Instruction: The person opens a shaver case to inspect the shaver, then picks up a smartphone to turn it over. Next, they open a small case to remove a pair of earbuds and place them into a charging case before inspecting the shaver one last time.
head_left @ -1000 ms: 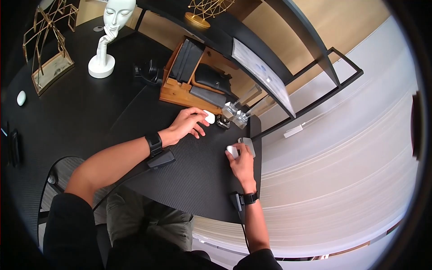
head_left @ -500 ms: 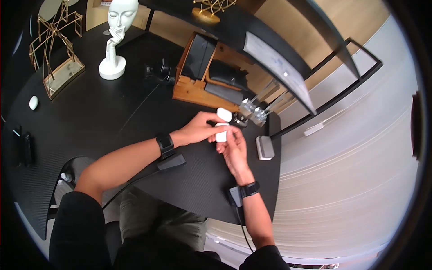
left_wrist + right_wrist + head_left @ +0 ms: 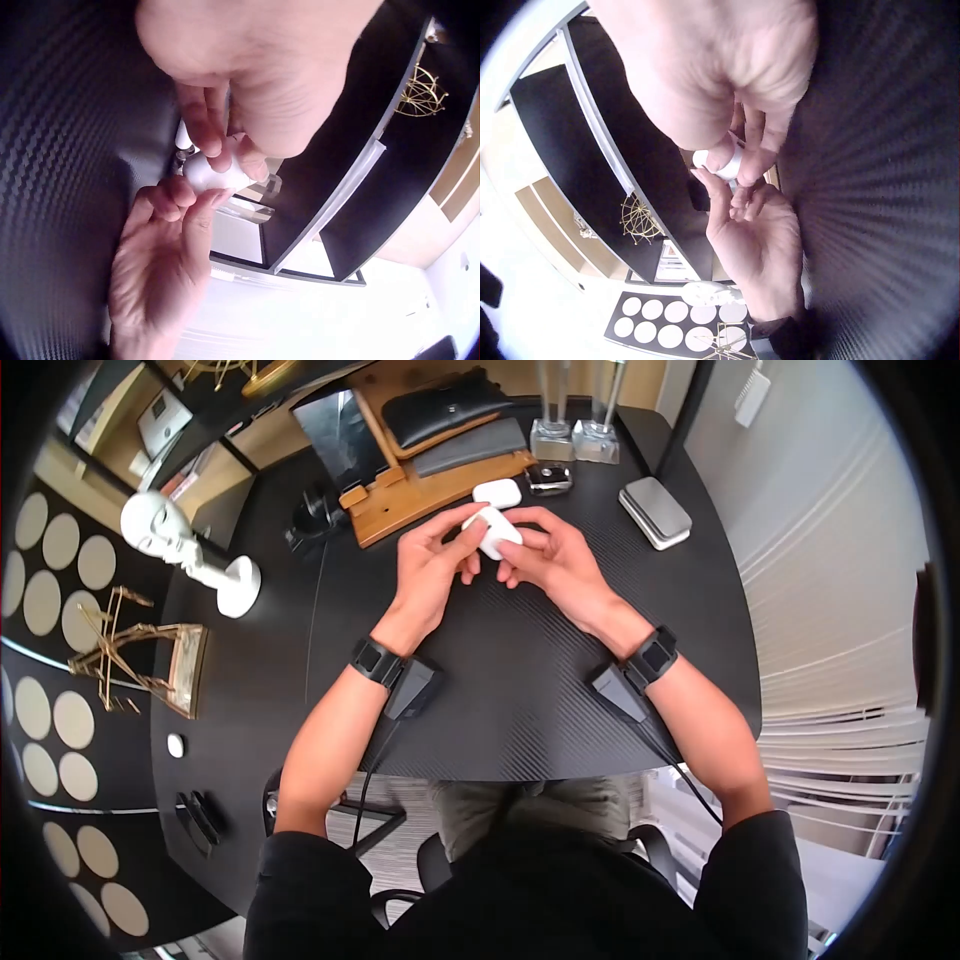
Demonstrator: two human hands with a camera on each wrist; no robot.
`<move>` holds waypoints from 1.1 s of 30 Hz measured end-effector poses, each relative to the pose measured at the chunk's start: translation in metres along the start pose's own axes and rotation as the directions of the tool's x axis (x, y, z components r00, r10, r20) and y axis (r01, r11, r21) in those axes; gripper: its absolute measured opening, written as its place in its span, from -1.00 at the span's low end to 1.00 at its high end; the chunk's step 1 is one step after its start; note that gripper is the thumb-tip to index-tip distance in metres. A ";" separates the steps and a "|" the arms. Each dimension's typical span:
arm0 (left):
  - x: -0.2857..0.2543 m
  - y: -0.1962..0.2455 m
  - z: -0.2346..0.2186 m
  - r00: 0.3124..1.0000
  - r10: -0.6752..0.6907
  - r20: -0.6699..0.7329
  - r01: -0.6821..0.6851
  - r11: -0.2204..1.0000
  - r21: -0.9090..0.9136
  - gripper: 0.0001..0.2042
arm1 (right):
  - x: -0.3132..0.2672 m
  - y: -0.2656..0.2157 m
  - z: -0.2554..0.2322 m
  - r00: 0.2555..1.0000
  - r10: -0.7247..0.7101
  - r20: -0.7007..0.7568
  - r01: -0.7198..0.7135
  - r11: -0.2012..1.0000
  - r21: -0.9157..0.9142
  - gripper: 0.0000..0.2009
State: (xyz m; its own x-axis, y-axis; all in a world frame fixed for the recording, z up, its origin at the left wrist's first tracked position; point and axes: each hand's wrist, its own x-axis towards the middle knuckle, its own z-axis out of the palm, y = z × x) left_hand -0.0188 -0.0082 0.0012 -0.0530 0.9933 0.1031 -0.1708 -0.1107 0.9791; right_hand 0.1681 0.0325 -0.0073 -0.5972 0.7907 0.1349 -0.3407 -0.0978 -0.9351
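Observation:
Over the desk, a small white earbud case [image 3: 497, 532] with rounded corners is held between both hands. My left hand [image 3: 430, 565] pinches it from the left with thumb and fingertips. From the other side, the thumb and fingers of my right hand [image 3: 565, 565] grip it. The left wrist view has the smooth white case [image 3: 214, 174] partly covered by fingertips of both hands. Fingers hide most of it in the right wrist view too. A second white rounded case [image 3: 497, 493] lies on the desk just beyond the hands.
Behind the hands stand a wooden organizer [image 3: 400, 500] and a watch [image 3: 549, 478] near clear crystal stands [image 3: 597, 442]. A grey-and-white box [image 3: 655, 512] lies at right. Leftward are a white face sculpture [image 3: 238, 588], a gold ornament [image 3: 185, 670] and sunglasses [image 3: 200, 818].
The right hand has come from beside the grey-and-white box at the right edge, bringing the white case to the left hand. Both hands now hold it. The head view has turned.

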 end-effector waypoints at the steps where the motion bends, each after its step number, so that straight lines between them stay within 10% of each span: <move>1: 0.000 -0.001 0.000 1.000 -0.004 0.016 0.004 1.000 0.013 -0.68 | 0.000 -0.001 0.000 1.000 0.003 -0.013 -0.003 1.000 0.001 -0.68; 14: 0.002 -0.006 -0.004 0.989 0.124 0.079 -0.114 0.987 -0.116 -0.67 | 0.001 -0.007 -0.006 0.998 0.065 0.016 -0.066 0.977 0.205 -0.65; 33: 0.002 -0.007 -0.004 0.988 0.063 0.144 -0.034 0.980 -0.196 -0.81 | 0.003 0.000 -0.005 1.000 0.005 -0.010 -0.005 1.000 -0.006 -0.58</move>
State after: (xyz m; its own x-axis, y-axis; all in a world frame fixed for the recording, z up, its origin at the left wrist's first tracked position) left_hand -0.0216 -0.0053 -0.0061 0.0788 0.9789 0.1885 -0.3580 -0.1487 0.9218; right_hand 0.1696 0.0381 -0.0083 -0.5914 0.7963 0.1270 -0.3331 -0.0978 -0.9378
